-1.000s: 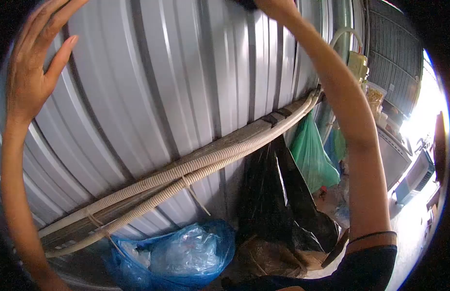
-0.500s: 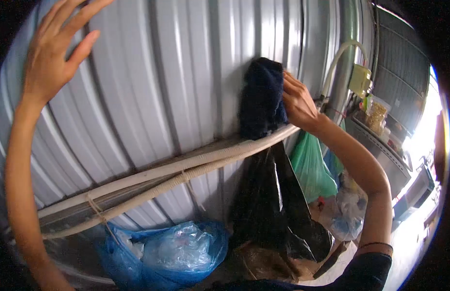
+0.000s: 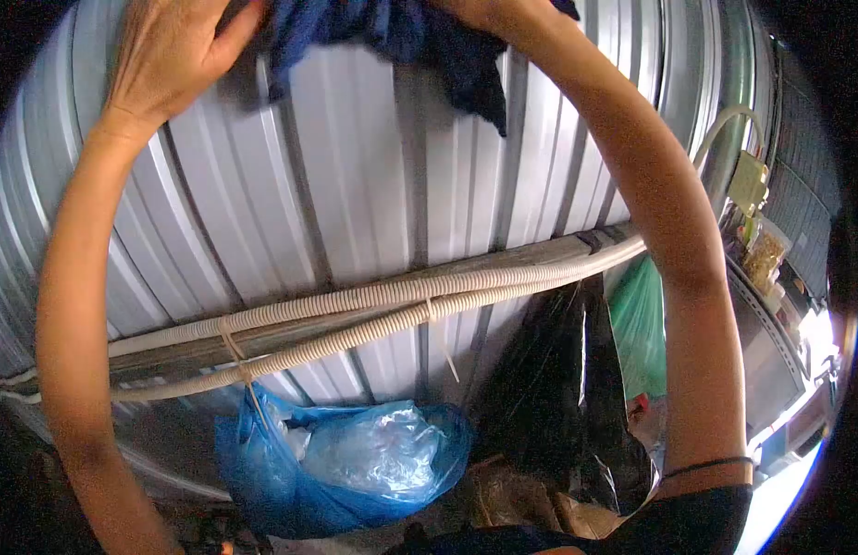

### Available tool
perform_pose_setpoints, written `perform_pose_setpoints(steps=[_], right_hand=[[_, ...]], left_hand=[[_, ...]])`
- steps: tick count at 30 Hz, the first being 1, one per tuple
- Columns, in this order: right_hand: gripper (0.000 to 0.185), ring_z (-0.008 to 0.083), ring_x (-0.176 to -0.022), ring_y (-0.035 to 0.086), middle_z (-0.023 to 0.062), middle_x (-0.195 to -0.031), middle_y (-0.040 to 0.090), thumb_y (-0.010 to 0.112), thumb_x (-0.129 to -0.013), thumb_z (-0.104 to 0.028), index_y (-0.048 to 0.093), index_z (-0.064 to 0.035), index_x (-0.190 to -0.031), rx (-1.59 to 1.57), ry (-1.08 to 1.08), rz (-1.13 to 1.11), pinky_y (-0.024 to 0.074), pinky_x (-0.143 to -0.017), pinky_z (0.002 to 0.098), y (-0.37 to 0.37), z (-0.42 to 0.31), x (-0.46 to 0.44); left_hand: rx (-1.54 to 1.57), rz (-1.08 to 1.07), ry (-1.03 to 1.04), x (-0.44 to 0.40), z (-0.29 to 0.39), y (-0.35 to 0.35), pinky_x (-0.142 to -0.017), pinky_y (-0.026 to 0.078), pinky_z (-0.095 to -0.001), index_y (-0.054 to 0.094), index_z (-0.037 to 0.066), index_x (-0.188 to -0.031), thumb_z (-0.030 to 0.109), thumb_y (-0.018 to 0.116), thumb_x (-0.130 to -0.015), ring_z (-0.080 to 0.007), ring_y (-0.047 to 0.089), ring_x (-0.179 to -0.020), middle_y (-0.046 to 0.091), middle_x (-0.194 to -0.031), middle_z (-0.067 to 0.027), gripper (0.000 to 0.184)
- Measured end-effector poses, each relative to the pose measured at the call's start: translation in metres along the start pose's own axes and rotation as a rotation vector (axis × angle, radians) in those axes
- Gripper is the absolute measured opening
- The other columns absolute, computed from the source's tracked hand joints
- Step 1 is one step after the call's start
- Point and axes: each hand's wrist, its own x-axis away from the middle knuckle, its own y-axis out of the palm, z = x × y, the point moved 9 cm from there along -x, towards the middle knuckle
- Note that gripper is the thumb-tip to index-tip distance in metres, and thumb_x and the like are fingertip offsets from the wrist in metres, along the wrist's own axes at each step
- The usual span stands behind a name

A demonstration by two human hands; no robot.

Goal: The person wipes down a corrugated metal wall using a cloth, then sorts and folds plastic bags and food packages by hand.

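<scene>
A dark blue cloth [image 3: 387, 32] lies bunched against the corrugated metal wall [image 3: 355, 166] at the top of the view, its lower corners hanging down. My right hand [image 3: 480, 11] is on the cloth, with its fingers cut off by the top edge and hidden behind the fabric. To the left, my left hand [image 3: 174, 60] is raised at the wall, thumb stretched out towards the cloth's left edge. Its other fingertips lie beyond the frame. I cannot tell whether the thumb touches the cloth.
Two ribbed white hoses [image 3: 373, 298] run along a ledge below, tied with string. Beneath them are a blue plastic bag [image 3: 355, 499] with clear plastic in it, black plastic sheeting [image 3: 558, 398] and a green bag [image 3: 640, 324]. A pale box [image 3: 748, 180] is at right.
My right hand has carried the cloth up and left along the wall, and the cloth now spreads wider. My left hand has shifted right, closer to the cloth. The view has turned slightly left.
</scene>
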Motion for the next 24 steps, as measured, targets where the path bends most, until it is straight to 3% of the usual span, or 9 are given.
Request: perform_pose_setpoints(steps=[2, 4, 5, 8, 11, 15, 16, 23, 24], right_hand=[[0.056, 0.0402, -0.130, 0.037, 0.0243, -0.128, 0.048, 0.039, -0.092, -0.037, 0.043, 0.0041, -0.130, -0.023, 0.047, -0.011, 0.0105, -0.114, 0.0608, 0.003, -0.001, -0.001], [0.056, 0.0416, -0.130, 0.037, 0.0237, -0.131, 0.048, 0.049, -0.089, -0.034, 0.044, 0.0046, -0.130, -0.009, -0.029, 0.160, 0.0108, -0.114, 0.0609, -0.013, -0.016, 0.014], [0.050, 0.0419, -0.129, 0.038, 0.0237, -0.131, 0.049, 0.057, -0.084, -0.026, 0.051, 0.0059, -0.122, 0.143, -0.049, -0.038, 0.0118, -0.114, 0.0606, -0.005, -0.023, 0.027], [0.052, 0.0396, -0.128, 0.041, 0.0197, -0.129, 0.052, 0.066, -0.075, -0.025, 0.055, -0.0022, -0.121, -0.234, -0.164, -0.117, 0.0125, -0.115, 0.0589, -0.022, -0.041, 0.084], [0.023, 0.0307, -0.104, 0.053, 0.0097, -0.089, 0.054, 0.065, -0.060, -0.019, 0.061, -0.0055, -0.078, -0.414, -0.317, -0.008, 0.0288, -0.109, 0.0547, -0.050, -0.064, 0.121], [0.014, 0.0212, -0.102, 0.054, 0.0008, -0.089, 0.053, 0.063, -0.065, -0.022, 0.064, -0.0140, -0.076, -0.649, -0.569, -0.219, 0.0274, -0.112, 0.0554, -0.059, -0.096, 0.175], [0.009, 0.0179, -0.104, 0.052, -0.0026, -0.090, 0.052, 0.062, -0.067, -0.022, 0.066, -0.0183, -0.074, -0.711, -0.596, -0.398, 0.0243, -0.112, 0.0588, -0.057, -0.101, 0.181], [0.009, 0.0159, -0.108, 0.050, -0.0059, -0.096, 0.053, 0.062, -0.070, -0.022, 0.067, -0.0224, -0.078, -0.709, -0.661, -0.444, 0.0232, -0.112, 0.0578, -0.061, -0.110, 0.160], [0.011, 0.0154, -0.108, 0.050, -0.0062, -0.096, 0.053, 0.061, -0.071, -0.022, 0.067, -0.0243, -0.080, -0.617, -0.806, -0.427, 0.0233, -0.112, 0.0575, -0.061, -0.111, 0.157]], left_hand=[[0.047, 0.043, -0.001, 0.001, 0.001, -0.004, -0.108, 0.035, -0.0450, 0.041, 0.018, -0.141, 0.011, 0.058, -0.086, -0.0296, 0.043, -0.126, 0.045, -0.136, -0.0108, 0.058], [0.098, 0.088, -0.005, 0.002, -0.004, -0.003, -0.107, 0.035, -0.0453, 0.041, 0.019, -0.141, 0.016, 0.056, -0.089, -0.0279, 0.044, -0.125, 0.045, -0.136, -0.0096, 0.055], [0.096, 0.082, -0.004, 0.002, -0.004, -0.004, -0.107, 0.035, -0.0453, 0.041, 0.019, -0.141, 0.016, 0.056, -0.089, -0.0279, 0.044, -0.125, 0.045, -0.136, -0.0096, 0.055], [0.047, 0.046, -0.026, 0.003, -0.002, -0.005, -0.105, 0.037, -0.0462, 0.041, 0.022, -0.142, 0.023, 0.052, -0.093, -0.0270, 0.045, -0.123, 0.045, -0.136, -0.0089, 0.050], [-0.002, 0.014, -0.023, 0.002, 0.001, 0.003, -0.104, 0.039, -0.0465, 0.041, 0.024, -0.141, 0.028, 0.048, -0.095, -0.0263, 0.047, -0.120, 0.047, -0.133, -0.0084, 0.047], [-0.009, 0.003, -0.007, 0.002, 0.001, 0.005, -0.103, 0.040, -0.0464, 0.039, 0.025, -0.142, 0.026, 0.050, -0.094, -0.0265, 0.049, -0.116, 0.049, -0.128, -0.0085, 0.049], [0.006, -0.010, -0.013, 0.002, 0.001, 0.005, -0.102, 0.041, -0.0462, 0.039, 0.025, -0.142, 0.026, 0.050, -0.094, -0.0263, 0.049, -0.116, 0.049, -0.128, -0.0085, 0.049], [0.029, -0.023, -0.018, 0.001, 0.000, 0.002, -0.101, 0.041, -0.0456, 0.039, 0.024, -0.141, 0.025, 0.052, -0.092, -0.0256, 0.049, -0.115, 0.050, -0.126, -0.0079, 0.051], [0.048, -0.020, -0.029, 0.001, 0.000, 0.002, -0.101, 0.040, -0.0451, 0.039, 0.024, -0.141, 0.025, 0.052, -0.092, -0.0252, 0.049, -0.115, 0.050, -0.126, -0.0078, 0.050]])
